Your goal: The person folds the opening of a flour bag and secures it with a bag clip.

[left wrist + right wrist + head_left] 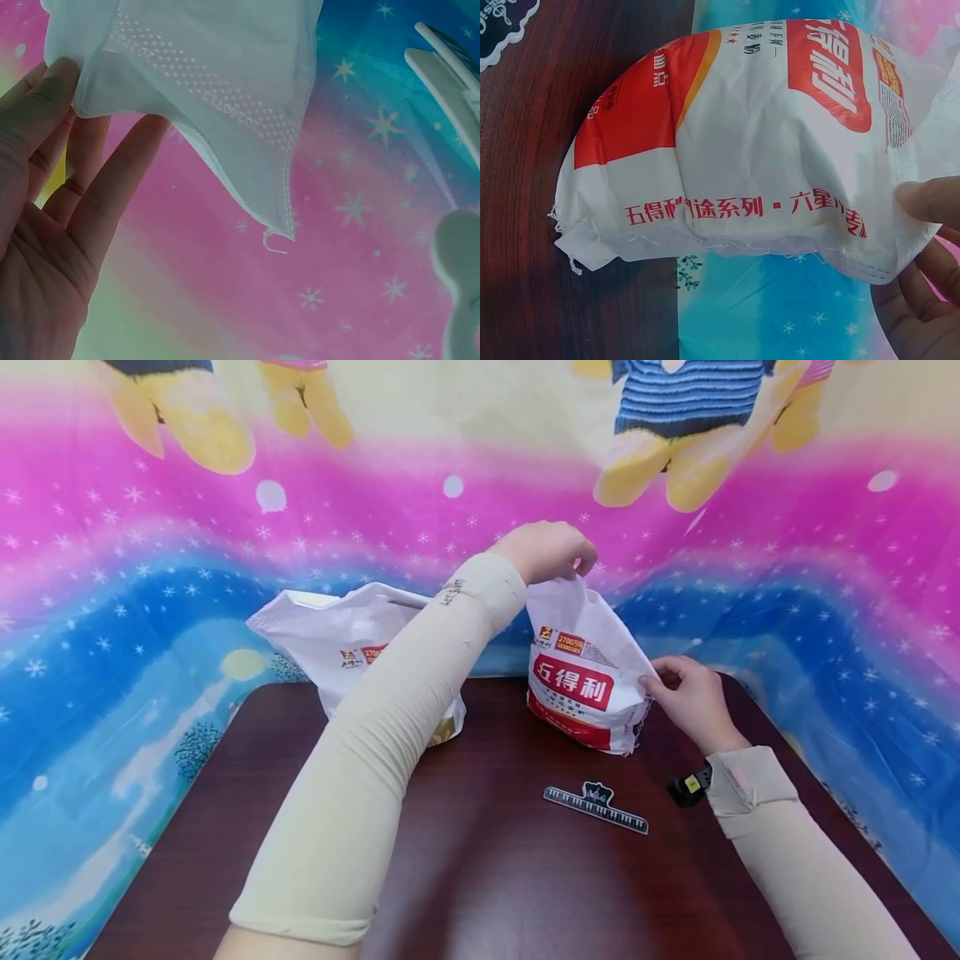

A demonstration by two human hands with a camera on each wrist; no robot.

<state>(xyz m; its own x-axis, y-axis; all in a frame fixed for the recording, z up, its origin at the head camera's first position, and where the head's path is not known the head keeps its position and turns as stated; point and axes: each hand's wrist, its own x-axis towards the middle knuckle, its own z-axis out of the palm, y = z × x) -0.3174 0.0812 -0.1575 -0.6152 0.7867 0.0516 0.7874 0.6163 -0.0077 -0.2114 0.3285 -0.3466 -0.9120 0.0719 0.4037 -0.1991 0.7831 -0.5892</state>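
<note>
A white flour bag (pixel 573 677) with red printed labels stands at the back of the table. My left hand (pixel 546 550) reaches over it from above and pinches its top edge. In the left wrist view, the thumb and fingers (pixel 112 161) hold that white edge beside a stitched corner with a loose thread. On the bag's right side, my right hand (pixel 692 697) pinches the upper side edge. The right wrist view has the thumb (pixel 930 201) on the front face and the other fingers behind the bag (pixel 742 165). The bag's base sits on the table.
Another white printed bag (pixel 330 627) stands at the left with its top gaping, partly hidden behind my left sleeve (pixel 360 752). A black clip with a piano-key pattern (pixel 596 808) lies on the dark wooden table (pixel 480 877). A colourful curtain (pixel 397 502) hangs behind the table.
</note>
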